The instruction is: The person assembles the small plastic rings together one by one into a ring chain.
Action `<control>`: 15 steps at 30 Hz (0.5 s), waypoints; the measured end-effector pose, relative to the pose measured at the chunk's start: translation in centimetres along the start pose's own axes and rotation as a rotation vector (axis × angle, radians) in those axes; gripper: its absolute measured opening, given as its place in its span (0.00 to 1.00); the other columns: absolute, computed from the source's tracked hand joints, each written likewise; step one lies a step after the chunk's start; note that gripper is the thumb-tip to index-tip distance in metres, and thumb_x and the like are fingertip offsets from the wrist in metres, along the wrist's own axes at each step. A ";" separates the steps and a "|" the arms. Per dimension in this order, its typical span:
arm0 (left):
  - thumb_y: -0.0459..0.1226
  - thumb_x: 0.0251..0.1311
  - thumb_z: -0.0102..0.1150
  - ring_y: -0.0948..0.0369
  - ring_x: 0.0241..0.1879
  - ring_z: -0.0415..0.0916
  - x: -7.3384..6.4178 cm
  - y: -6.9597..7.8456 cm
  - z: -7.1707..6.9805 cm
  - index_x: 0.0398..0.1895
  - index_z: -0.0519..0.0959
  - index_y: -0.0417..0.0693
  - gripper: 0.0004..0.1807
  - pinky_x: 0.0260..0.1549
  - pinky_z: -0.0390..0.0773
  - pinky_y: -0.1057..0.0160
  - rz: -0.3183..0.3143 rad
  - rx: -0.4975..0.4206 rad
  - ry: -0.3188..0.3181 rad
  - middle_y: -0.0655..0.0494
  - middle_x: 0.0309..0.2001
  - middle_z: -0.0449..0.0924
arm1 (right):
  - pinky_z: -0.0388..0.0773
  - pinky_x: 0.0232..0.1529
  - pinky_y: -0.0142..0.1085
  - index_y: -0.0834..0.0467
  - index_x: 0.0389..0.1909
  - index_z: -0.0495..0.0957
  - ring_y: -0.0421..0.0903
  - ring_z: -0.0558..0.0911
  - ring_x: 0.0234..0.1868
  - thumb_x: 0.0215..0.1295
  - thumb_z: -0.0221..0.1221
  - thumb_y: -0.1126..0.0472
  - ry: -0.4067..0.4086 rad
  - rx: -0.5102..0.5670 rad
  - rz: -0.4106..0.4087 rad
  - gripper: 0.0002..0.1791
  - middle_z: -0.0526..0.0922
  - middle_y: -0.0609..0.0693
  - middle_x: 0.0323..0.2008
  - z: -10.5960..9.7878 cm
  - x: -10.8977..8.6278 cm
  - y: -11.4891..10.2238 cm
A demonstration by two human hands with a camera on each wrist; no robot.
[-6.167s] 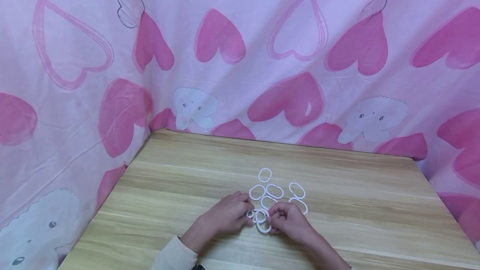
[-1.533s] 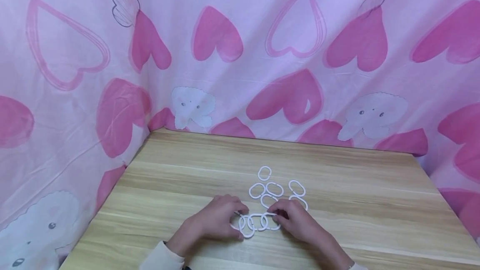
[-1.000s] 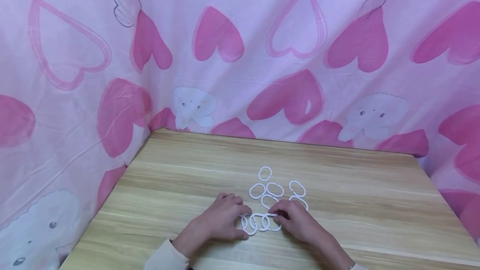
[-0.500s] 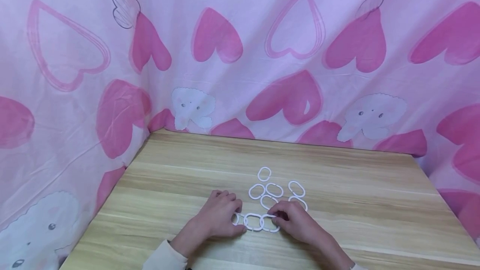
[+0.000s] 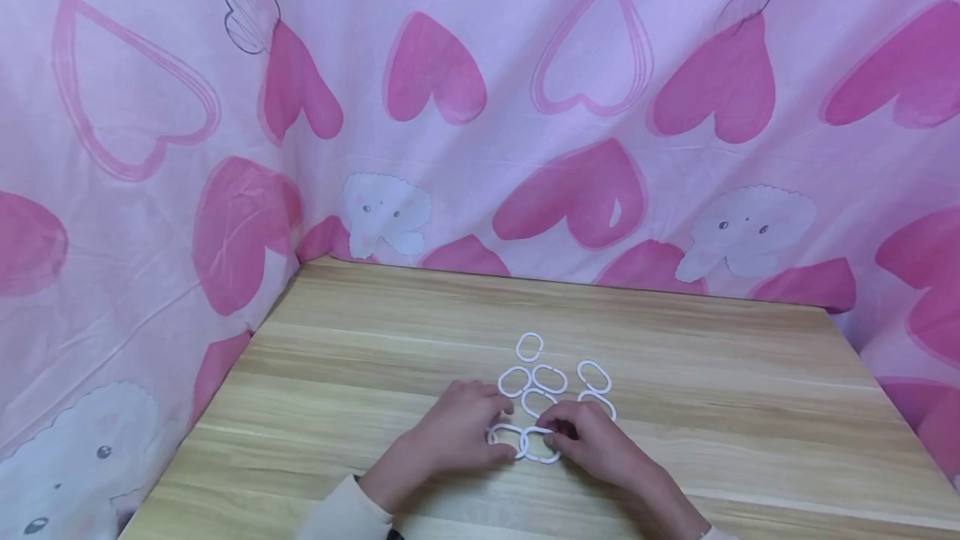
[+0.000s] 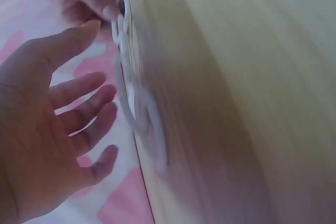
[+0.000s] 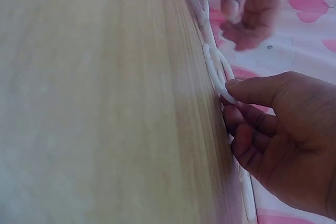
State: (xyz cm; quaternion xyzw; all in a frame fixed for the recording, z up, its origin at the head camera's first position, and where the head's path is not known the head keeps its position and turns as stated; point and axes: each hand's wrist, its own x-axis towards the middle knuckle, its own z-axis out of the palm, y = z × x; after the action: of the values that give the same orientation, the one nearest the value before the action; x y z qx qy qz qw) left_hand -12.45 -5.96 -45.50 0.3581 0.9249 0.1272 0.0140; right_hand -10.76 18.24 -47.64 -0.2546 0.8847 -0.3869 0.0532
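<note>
Head view: the right hand (image 5: 588, 440) pinches a white plastic oval ring (image 7: 213, 74) linked through a second ring (image 7: 209, 31) on the wooden worktop (image 5: 712, 407); the left hand (image 5: 459, 430), fingers spread, is alongside.

Linked rings (image 5: 523, 443) on table (image 5: 337, 373); ring cluster (image 5: 532, 380) behind (two rings (image 5: 595, 392) off right); curtain (image 5: 465, 165) behind table.

Desk (image 5: 360, 340), pale wood grain. Bearing: one white oval ring (image 5: 518, 348), nearest far edge; three rings (image 5: 536, 390), grouped; paired rings (image 5: 596, 393), nearer right edge; interlinked chain (image 5: 523, 442), partly hidden, nearest front edge.
</note>
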 end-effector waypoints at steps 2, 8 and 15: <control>0.58 0.50 0.72 0.66 0.43 0.77 0.6 0.8 0.4 0.48 0.84 0.58 0.25 0.47 0.73 0.62 0.039 0.011 0.006 0.67 0.42 0.84 | 0.75 0.32 0.26 0.55 0.40 0.87 0.27 0.74 0.32 0.60 0.67 0.68 -0.003 0.012 0.002 0.09 0.84 0.43 0.30 -0.1 0.0 0.1; 0.57 0.47 0.74 0.68 0.35 0.72 1.8 2.0 1.7 0.42 0.84 0.61 0.21 0.40 0.67 0.65 0.098 0.092 -0.001 0.69 0.34 0.79 | 0.75 0.32 0.26 0.57 0.39 0.87 0.26 0.74 0.31 0.60 0.67 0.69 -0.005 0.068 -0.015 0.08 0.85 0.45 0.30 -0.2 0.0 0.6; 0.56 0.50 0.73 0.69 0.35 0.71 1.9 2.0 1.7 0.41 0.86 0.63 0.17 0.42 0.68 0.64 0.091 0.119 -0.023 0.71 0.33 0.79 | 0.78 0.32 0.27 0.64 0.40 0.85 0.28 0.77 0.31 0.61 0.66 0.68 -0.024 0.263 0.026 0.07 0.86 0.57 0.31 -0.5 -0.2 1.5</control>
State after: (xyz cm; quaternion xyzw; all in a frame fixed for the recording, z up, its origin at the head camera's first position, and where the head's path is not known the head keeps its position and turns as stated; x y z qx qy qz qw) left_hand -12.34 -2.90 -46.55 0.4014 0.9134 0.0685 -0.0023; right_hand -11.31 19.56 -48.35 -0.2385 0.8290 -0.4956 0.1016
